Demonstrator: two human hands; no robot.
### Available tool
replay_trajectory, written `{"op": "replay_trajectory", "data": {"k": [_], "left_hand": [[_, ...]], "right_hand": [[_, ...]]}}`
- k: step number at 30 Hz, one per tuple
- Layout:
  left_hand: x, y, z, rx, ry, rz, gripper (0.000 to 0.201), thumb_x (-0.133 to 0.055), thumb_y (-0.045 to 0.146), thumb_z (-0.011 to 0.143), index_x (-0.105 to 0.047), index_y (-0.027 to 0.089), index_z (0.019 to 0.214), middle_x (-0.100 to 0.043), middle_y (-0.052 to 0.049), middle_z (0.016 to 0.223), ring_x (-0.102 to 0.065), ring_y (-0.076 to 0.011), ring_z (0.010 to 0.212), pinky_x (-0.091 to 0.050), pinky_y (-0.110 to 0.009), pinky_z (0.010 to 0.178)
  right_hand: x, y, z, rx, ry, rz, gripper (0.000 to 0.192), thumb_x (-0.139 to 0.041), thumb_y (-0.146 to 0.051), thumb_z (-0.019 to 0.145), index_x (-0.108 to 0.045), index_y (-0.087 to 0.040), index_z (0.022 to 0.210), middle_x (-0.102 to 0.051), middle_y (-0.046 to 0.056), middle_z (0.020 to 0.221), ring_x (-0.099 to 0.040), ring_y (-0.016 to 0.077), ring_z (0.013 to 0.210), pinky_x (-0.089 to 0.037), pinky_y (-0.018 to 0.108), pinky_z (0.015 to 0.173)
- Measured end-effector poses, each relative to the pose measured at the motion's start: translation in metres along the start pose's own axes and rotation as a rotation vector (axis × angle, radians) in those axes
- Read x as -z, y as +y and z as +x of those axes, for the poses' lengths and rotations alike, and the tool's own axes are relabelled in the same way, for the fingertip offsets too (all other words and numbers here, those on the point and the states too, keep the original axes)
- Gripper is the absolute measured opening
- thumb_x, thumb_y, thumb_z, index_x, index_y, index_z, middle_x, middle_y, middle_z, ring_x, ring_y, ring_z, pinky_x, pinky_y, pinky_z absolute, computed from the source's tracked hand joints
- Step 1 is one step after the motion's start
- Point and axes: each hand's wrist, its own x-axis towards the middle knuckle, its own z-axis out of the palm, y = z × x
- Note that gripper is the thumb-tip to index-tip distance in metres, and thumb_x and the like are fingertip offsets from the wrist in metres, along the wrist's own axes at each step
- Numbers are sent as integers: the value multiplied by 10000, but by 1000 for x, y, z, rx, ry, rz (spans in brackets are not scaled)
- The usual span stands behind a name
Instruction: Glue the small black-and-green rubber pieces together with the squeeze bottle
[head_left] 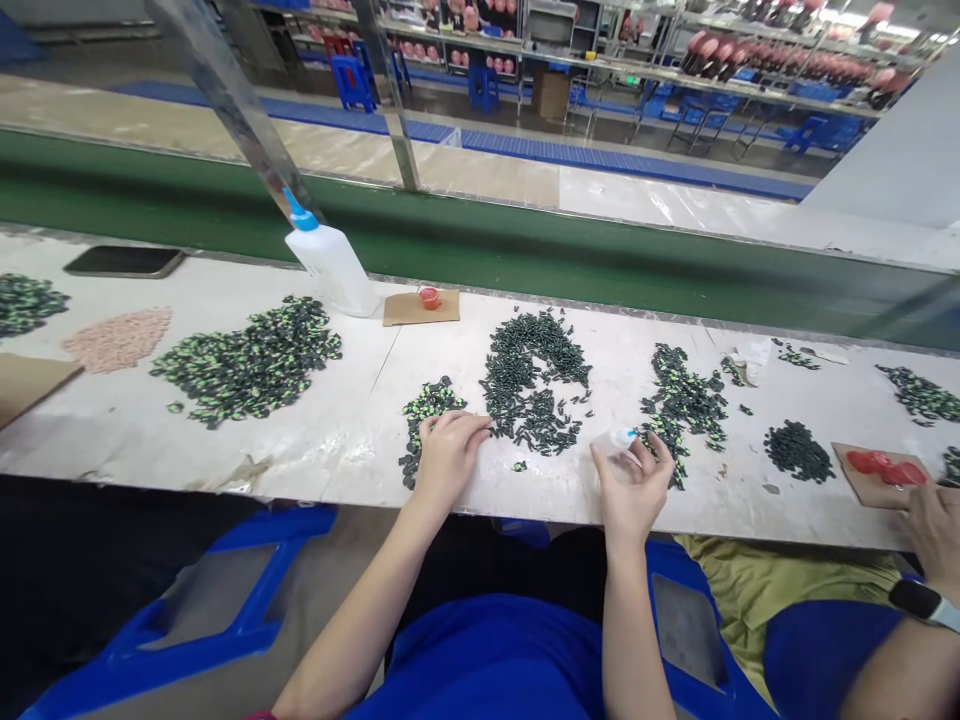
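Head view. My left hand (448, 452) rests on the white surface (337, 430) near its near edge, fingers curled narrow with the tips pinched at the left fringe of the dark pile (534, 378); whether a piece sits between them I cannot tell. Just left of this hand lies a small green heap (429, 402) of green-and-black pieces, touching the knuckles.

My right hand (631, 485) is raised slightly over the near edge, palm turned up, fingers loosely closed on a small clear bottle (619, 440) with a blue tip; the bottle lies across the fingers, pointing right toward the mixed pile (681, 395), which lies just beside the fingertips.

Far left on the surface: a large green pile (251, 360), a pink pile (118, 338), and a phone (124, 262) at the far edge. A big white squeeze bottle (330, 262) with a blue nozzle stands tilted at the far edge, beside a cardboard square (409, 308) carrying a red cap (428, 296).

To the right lies a black heap (798, 450), then a second cardboard (870, 485) with red paint on it. A co-worker's hand (936, 530), with a watch (924, 603) at the wrist, lies at the near right corner, near that cardboard. A green belt (525, 250) runs beyond the surface.
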Motion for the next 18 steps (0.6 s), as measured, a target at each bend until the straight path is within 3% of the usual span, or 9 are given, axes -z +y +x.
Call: {"op": "replay_trajectory", "data": {"k": [2,5,7,10,13,15,18], "left_hand": [[-2,-3,3,-3,-42,2,168,-560,168,862,-695,267,850,-753,-25,867,-613,-252,876,-325,-436,820],[-3,-4,3,40,-61,-9,179,-563,163,852,-702,269,815,-746,-30,853,-597,-263,869,-333,-449,820],[0,-1,2,68,-70,-71,171,-564,183,852,-708,267,814,-739,-34,850,-598,-262,872,-355,-454,830],[7,14,-2,80,-143,-337,147,-569,236,856,-713,257,834,-727,-32,853,-621,-224,849,-428,-404,821],[13,35,-7,111,-215,-635,113,-616,275,831,-713,235,873,-701,-39,808,-629,-195,799,-490,-339,768],[14,45,-10,123,-220,-735,115,-641,303,817,-719,224,848,-686,-55,806,-623,-202,838,-503,-335,782],[14,48,-12,154,-223,-780,124,-672,330,797,-715,213,804,-682,-65,822,-620,-210,883,-510,-338,806]], "right_hand": [[2,-3,-7,124,71,-32,641,-779,-337,659,-453,-178,1188,-627,158,1128,-620,236,969,-508,364,760],[5,-6,-22,278,192,-48,468,-742,-295,714,-509,-185,1104,-638,138,1068,-620,226,926,-491,323,671],[4,-10,-35,275,141,-28,324,-730,-293,732,-569,-188,993,-659,103,953,-631,207,826,-487,306,623],[-3,-20,-50,13,-197,103,200,-668,-363,795,-644,-184,882,-684,57,778,-643,176,673,-514,298,595],[-14,-31,-56,-320,-580,342,322,-620,-484,805,-695,-186,902,-703,46,709,-662,180,620,-537,288,543],[-20,-35,-55,-449,-706,455,362,-656,-526,753,-715,-185,859,-704,40,684,-653,173,582,-529,273,499],[-20,-34,-51,-549,-723,505,352,-737,-511,670,-716,-177,780,-706,36,682,-627,149,543,-507,245,461]]}}
